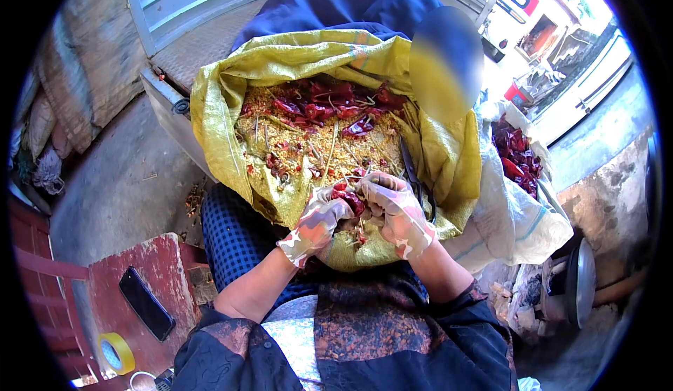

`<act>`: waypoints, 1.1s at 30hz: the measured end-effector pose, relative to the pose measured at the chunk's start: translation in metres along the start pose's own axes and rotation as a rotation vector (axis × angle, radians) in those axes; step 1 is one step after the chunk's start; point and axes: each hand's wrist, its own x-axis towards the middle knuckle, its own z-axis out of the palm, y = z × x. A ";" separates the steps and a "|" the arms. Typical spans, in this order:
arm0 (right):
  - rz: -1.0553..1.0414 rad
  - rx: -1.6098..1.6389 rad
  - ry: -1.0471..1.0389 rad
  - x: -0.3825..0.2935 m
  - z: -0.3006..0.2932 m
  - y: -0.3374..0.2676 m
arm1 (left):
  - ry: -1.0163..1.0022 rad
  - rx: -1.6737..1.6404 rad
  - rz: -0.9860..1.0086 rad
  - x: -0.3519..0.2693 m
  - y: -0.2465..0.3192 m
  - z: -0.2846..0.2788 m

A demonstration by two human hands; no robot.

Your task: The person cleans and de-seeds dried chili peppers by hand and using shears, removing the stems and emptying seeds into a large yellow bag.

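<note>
My left hand (320, 217), in a camouflage-patterned glove, grips a dried red chili pepper (347, 197) over the near edge of a yellow woven sack (221, 128). Gloved alike, my right hand (391, 207) pinches the pepper from the other side, its fingertips partly hidden. Inside the sack lies a bed of pale yellow chili seeds (315, 144) with loose stems and red scraps. Whole dried chilies (331, 96) are heaped at its far side. A pair of scissors (413, 170) leans in the sack just beyond my right hand, handles toward me.
A white woven sack (518, 228) with more dried chilies (515, 154) stands at right. At lower left, a worn red wooden chair (142, 254) bears a phone (147, 304) and a yellow tape roll (116, 353). Behind the yellow sack is a metal cargo bed (205, 49) with dark blue cloth (336, 2).
</note>
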 end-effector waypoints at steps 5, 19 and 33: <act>0.049 0.192 0.014 -0.002 0.005 0.002 | -0.012 0.260 0.161 -0.001 -0.008 -0.006; -0.735 -0.753 -0.169 0.006 -0.001 -0.009 | -0.124 -1.009 -0.563 0.005 -0.001 -0.010; 0.194 -0.153 -0.111 0.008 0.001 -0.023 | -0.214 -0.863 -0.529 0.000 0.012 0.008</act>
